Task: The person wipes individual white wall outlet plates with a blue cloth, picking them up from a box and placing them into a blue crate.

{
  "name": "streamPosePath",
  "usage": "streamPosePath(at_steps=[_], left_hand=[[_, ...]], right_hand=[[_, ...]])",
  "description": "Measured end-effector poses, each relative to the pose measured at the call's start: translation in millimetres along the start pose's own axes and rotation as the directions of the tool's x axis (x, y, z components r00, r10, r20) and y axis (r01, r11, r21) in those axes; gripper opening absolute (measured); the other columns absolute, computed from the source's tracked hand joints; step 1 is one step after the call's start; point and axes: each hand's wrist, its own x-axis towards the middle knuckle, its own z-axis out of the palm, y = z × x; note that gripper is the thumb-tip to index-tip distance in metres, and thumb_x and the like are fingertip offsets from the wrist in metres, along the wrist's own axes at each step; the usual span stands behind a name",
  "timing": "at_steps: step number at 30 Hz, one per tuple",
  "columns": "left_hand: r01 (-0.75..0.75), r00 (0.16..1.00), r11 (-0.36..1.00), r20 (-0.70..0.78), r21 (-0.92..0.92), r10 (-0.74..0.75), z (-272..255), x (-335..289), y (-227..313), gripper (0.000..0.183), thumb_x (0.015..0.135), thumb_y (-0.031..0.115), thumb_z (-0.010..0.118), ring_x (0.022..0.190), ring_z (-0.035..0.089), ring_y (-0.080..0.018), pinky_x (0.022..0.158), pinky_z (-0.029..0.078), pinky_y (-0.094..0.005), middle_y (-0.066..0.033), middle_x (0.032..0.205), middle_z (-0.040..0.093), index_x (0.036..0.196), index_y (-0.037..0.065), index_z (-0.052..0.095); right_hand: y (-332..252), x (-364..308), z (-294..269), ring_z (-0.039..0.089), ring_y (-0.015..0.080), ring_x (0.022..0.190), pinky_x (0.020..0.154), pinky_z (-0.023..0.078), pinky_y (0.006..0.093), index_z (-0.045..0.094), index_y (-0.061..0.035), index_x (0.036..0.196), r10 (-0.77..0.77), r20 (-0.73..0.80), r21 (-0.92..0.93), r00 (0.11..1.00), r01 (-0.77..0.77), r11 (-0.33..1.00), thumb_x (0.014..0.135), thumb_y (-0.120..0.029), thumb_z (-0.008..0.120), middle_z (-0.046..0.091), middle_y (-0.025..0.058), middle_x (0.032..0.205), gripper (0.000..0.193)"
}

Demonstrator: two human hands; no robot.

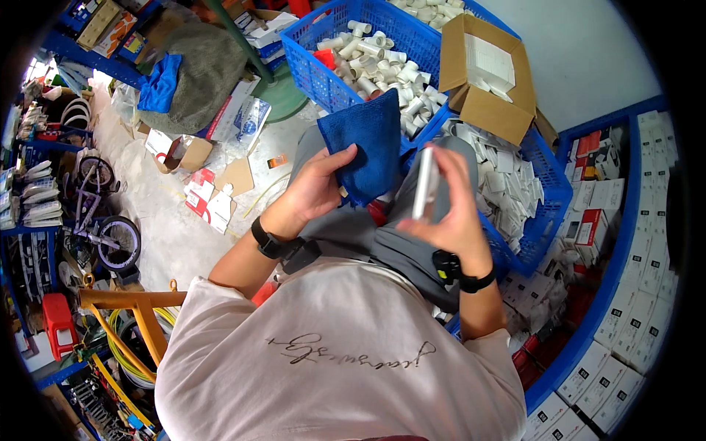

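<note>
Seated person holding a cloth and a pipe piece above two crates of fittings.

Far centre, a blue plastic lattice crate [309, 70] holds white pipe elbows; right of it an open brown cardboard box [485, 73]. The left hand [316, 187] grips a dark blue folded microfibre cloth [364, 143] (thumb on top); the right hand [448, 209], just beside, is closed around a short white plastic tube [425, 184], held upright.

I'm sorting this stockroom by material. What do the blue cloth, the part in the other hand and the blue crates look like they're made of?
The blue cloth in the left hand looks like soft microfibre: fuzzy, matte, draping. The white fitting in the right hand is probably smooth plastic, with a slight sheen. The blue crate looks like rigid moulded plastic with lattice walls.
</note>
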Motion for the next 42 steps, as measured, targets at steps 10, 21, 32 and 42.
streamPosePath(at_steps=[10, 21, 32, 42], left_hand=[[0.025, 1.000, 0.980, 0.018, -0.196, -0.022, -8, 9, -6, 0.049, 0.093, 0.028, 0.047, 0.114, 0.052, -0.0320, 0.099, 0.041, -0.0424, -0.0204, 0.126, 0.050, 0.130, -0.003, 0.037], [0.017, 0.999, 1.000, -0.043, -0.014, -0.018, 1, -7, -24, 0.042, 0.093, 0.030, 0.052, 0.105, 0.058, -0.0196, 0.091, 0.047, -0.0360, -0.0105, 0.117, 0.058, 0.123, 0.000, 0.048], [-0.004, 0.995, 0.998, -0.094, 0.071, 0.010, -8, 17, -55, 0.035, 0.095, 0.035, 0.049, 0.085, 0.055, -0.0068, 0.068, 0.046, -0.0253, -0.0004, 0.099, 0.059, 0.116, 0.008, 0.053], [0.025, 0.997, 0.994, -0.076, 0.104, -0.017, -12, 20, -55, 0.033, 0.094, 0.035, 0.049, 0.089, 0.055, -0.0088, 0.075, 0.047, -0.0262, 0.0004, 0.104, 0.058, 0.117, 0.010, 0.051]], right_hand=[[-39, 2, 30, 0.041, 0.0325, 0.119, 0.100, 0.035, 0.0429, 0.044, -0.0029, 0.124, 0.055, 0.418, -0.193, 0.907, 0.029, 0.981, 0.058, -0.034, 0.081, 0.041, 0.0150, 0.132, 0.082], [-4, 17, 21, 0.046, 0.0364, 0.108, 0.091, 0.041, 0.0424, 0.037, -0.0021, 0.133, 0.070, -0.086, -0.259, 0.994, -0.090, 0.962, 0.051, -0.038, 0.087, 0.043, 0.0182, 0.118, 0.103], [14, 9, 47, 0.042, 0.0369, 0.110, 0.093, 0.037, 0.0451, 0.035, -0.0012, 0.134, 0.071, -0.027, -0.402, 0.997, -0.076, 0.912, 0.062, -0.034, 0.082, 0.039, 0.0176, 0.119, 0.092], [11, 6, 37, 0.043, 0.0355, 0.111, 0.094, 0.038, 0.0410, 0.037, -0.0018, 0.133, 0.167, 0.078, -0.211, 0.983, -0.147, 0.966, 0.059, -0.022, 0.083, 0.037, 0.0174, 0.123, 0.090]])
